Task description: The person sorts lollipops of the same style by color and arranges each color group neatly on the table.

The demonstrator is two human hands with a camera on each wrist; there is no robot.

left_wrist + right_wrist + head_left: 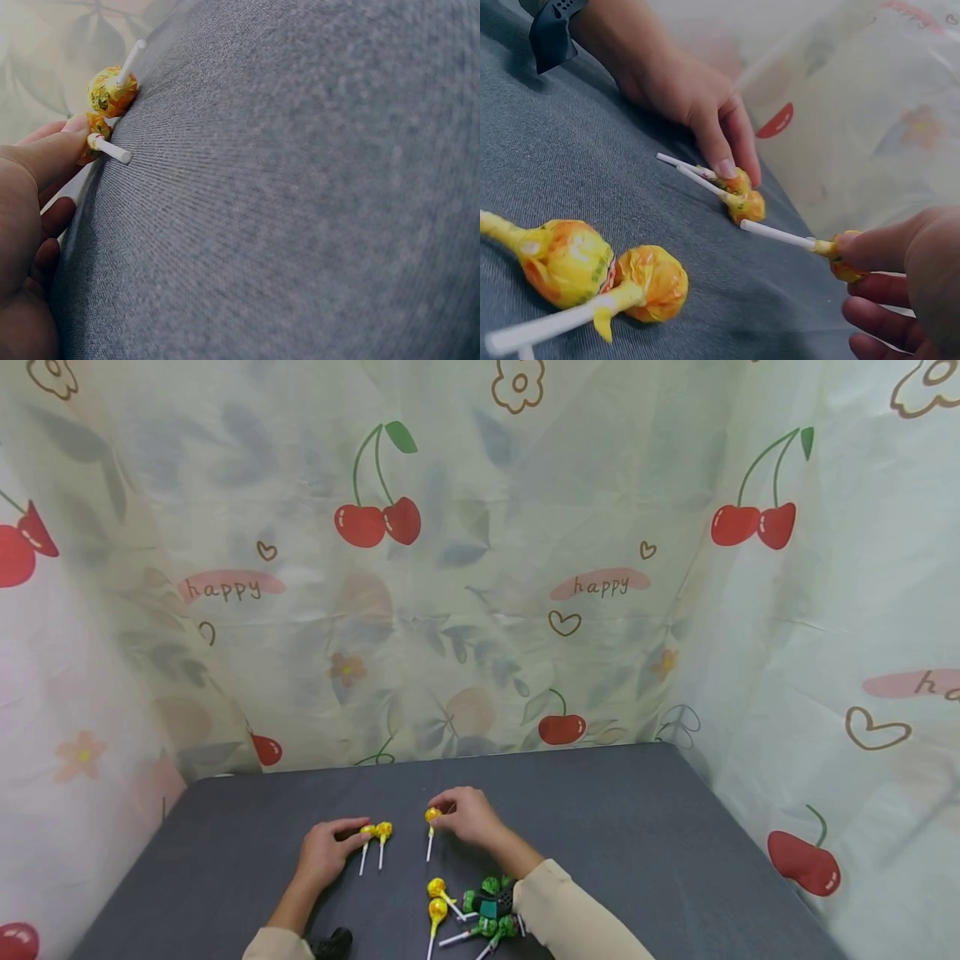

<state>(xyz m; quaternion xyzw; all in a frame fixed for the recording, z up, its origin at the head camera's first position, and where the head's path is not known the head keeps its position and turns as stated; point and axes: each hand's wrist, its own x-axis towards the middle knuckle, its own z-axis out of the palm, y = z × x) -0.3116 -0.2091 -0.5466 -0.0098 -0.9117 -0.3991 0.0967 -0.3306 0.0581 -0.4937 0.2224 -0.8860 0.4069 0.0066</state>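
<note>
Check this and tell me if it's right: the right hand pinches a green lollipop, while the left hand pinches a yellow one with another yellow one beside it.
Wrong in one respect: the right hand pinches a yellow lollipop, not a green one, as the right wrist view shows. The rest stands.

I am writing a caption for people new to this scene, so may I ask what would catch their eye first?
Probably the large red cherries printed on the pale curtain behind the dark table. Next come the bright yellow lollipops: the left grip and right grip each pinch one, a third lies beside the left grip's, and two lie nearer the camera, beside green lollipops.
</note>
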